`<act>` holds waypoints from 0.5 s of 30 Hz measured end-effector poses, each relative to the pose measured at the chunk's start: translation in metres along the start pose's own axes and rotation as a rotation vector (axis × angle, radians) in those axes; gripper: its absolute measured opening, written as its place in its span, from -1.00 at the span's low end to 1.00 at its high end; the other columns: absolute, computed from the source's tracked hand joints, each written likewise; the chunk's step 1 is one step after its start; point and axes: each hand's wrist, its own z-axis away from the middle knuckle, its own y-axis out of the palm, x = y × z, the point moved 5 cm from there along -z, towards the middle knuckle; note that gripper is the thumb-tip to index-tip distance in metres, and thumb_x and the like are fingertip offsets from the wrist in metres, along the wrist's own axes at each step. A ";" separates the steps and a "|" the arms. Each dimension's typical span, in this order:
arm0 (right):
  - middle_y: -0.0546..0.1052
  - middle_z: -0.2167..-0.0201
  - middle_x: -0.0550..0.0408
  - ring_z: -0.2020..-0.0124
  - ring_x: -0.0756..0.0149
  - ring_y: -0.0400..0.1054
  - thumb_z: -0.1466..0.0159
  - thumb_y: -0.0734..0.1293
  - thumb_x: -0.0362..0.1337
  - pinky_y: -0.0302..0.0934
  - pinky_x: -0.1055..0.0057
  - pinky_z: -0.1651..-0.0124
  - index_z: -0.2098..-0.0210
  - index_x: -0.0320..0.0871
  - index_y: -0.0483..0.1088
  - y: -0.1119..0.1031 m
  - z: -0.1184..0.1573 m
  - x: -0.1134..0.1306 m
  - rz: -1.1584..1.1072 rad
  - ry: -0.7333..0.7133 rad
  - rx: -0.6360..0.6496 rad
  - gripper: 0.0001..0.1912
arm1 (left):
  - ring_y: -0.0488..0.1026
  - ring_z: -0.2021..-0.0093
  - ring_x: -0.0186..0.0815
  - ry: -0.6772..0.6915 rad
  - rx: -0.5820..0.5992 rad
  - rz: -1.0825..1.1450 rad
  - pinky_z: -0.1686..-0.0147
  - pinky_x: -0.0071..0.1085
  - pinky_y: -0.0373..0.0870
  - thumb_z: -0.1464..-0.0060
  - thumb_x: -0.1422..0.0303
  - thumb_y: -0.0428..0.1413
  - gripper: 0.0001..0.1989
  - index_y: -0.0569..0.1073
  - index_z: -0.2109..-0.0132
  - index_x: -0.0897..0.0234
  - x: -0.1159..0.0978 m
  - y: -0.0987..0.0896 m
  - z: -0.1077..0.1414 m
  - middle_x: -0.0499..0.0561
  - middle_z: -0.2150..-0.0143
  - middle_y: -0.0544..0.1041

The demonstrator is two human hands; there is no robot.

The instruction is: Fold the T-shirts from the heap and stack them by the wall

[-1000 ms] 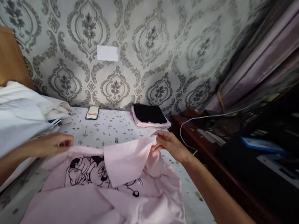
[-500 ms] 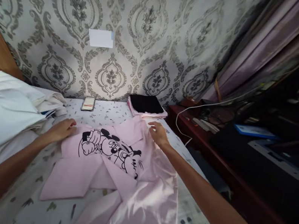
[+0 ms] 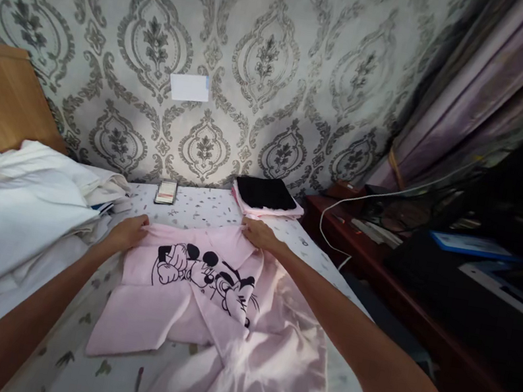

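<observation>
Across the white sheet (image 3: 200, 202) with its small leafy print, the head view shows a pink garment (image 3: 184, 297), matte and soft-looking, bearing cartoon figures in black outline. The left hand (image 3: 129, 233) has thumb and fingers clamped on its far left edge; the right hand (image 3: 260, 234) pinches the far right corner, its fingertips partly hidden. Creased folds hide some of the print. Satiny pink cloth (image 3: 277, 372) wrinkles alongside and runs out of frame; whether both are one piece, I cannot tell. Beyond sits a flat, squarish folded stack (image 3: 266, 195), black over pink. Rumpled white fabric (image 3: 11, 221) is cut off at left; dark clutter (image 3: 429, 271) at right is hard to make out.
</observation>
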 end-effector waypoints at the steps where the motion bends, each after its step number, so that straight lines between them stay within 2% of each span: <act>1: 0.61 0.34 0.08 0.25 0.18 0.50 -0.21 0.28 -0.37 0.32 0.37 0.23 0.26 -0.08 0.40 -0.002 0.001 -0.001 -0.039 0.005 -0.019 -0.88 | 0.47 0.16 -0.14 0.015 -0.049 0.030 0.23 -0.33 0.29 -0.04 0.37 -0.02 -0.90 0.34 0.26 0.19 0.002 -0.008 0.002 0.05 0.23 0.53; 3: 0.58 0.42 0.10 0.41 0.28 0.49 -0.29 0.21 -0.35 0.29 0.45 0.37 0.28 -0.09 0.33 -0.008 0.004 -0.003 -0.113 0.022 -0.054 -0.92 | 0.45 0.23 -0.18 0.034 -0.151 0.138 0.23 -0.34 0.29 -0.05 0.32 -0.04 -0.90 0.29 0.24 0.18 0.007 -0.025 0.004 -0.01 0.29 0.48; 5: 0.57 0.45 0.11 0.51 0.36 0.46 -0.34 0.16 -0.31 0.22 0.52 0.50 0.30 -0.09 0.27 -0.018 0.004 -0.001 -0.240 0.031 -0.111 -0.90 | 0.41 0.35 -0.21 -0.003 -0.223 0.273 0.30 -0.35 0.28 -0.06 0.27 -0.04 -0.88 0.26 0.23 0.16 0.013 -0.040 0.004 -0.08 0.40 0.41; 7: 0.56 0.48 0.12 0.58 0.41 0.41 -0.34 0.20 -0.26 0.16 0.57 0.59 0.35 -0.09 0.23 -0.033 -0.001 0.004 -0.490 0.025 -0.208 -0.88 | 0.37 0.44 -0.23 -0.061 -0.296 0.359 0.35 -0.36 0.26 -0.05 0.26 -0.04 -0.86 0.25 0.21 0.14 0.018 -0.054 -0.001 -0.13 0.44 0.36; 10: 0.52 0.55 0.16 0.63 0.44 0.36 -0.25 0.32 -0.23 0.17 0.59 0.62 0.40 -0.09 0.22 -0.053 -0.020 0.015 -0.896 0.016 -0.360 -0.83 | 0.37 0.40 -0.23 -0.054 -0.463 0.366 0.32 -0.35 0.26 -0.01 0.34 -0.04 -0.87 0.25 0.22 0.13 0.019 -0.072 -0.015 -0.10 0.39 0.38; 13: 0.52 0.52 0.17 0.58 0.44 0.40 -0.25 0.31 -0.25 0.30 0.56 0.53 0.38 -0.09 0.22 -0.058 -0.048 0.025 -0.911 0.089 -0.446 -0.85 | 0.41 0.27 -0.16 -0.037 -0.552 0.282 0.22 -0.31 0.28 0.03 0.43 -0.05 -0.82 0.29 0.22 0.14 0.018 -0.077 -0.034 -0.02 0.32 0.44; 15: 0.51 0.50 0.18 0.55 0.44 0.42 -0.24 0.28 -0.29 0.36 0.52 0.45 0.37 -0.09 0.21 -0.051 -0.064 0.027 -0.807 0.149 -0.459 -0.89 | 0.44 0.18 -0.10 -0.051 -0.534 0.197 0.15 -0.27 0.29 0.01 0.47 -0.07 -0.77 0.32 0.18 0.16 0.021 -0.070 -0.047 0.03 0.27 0.47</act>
